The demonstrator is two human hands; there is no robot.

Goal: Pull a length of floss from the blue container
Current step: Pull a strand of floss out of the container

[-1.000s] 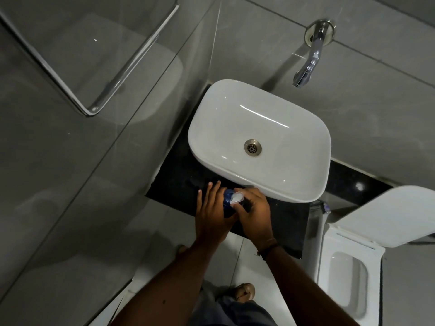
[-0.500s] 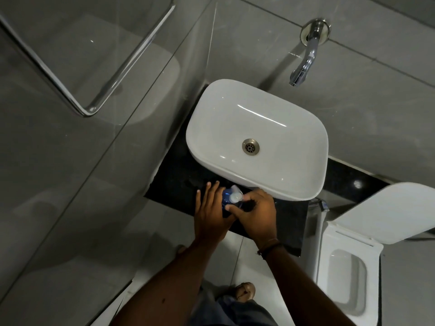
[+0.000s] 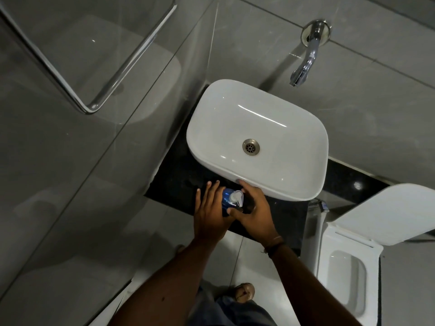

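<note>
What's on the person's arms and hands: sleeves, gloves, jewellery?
Both forearms are bare as far as the frame shows, with no sleeves or gloves. The left hand shows nothing worn. The right hand has a thin dark band at the wrist. I can't make out any rings.

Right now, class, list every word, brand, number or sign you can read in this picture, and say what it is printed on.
None can be read.
Blue container, held between the left hand and the right hand: any label is too small and blurred to read.
Sink, tap, toilet: no lettering shows.
</note>
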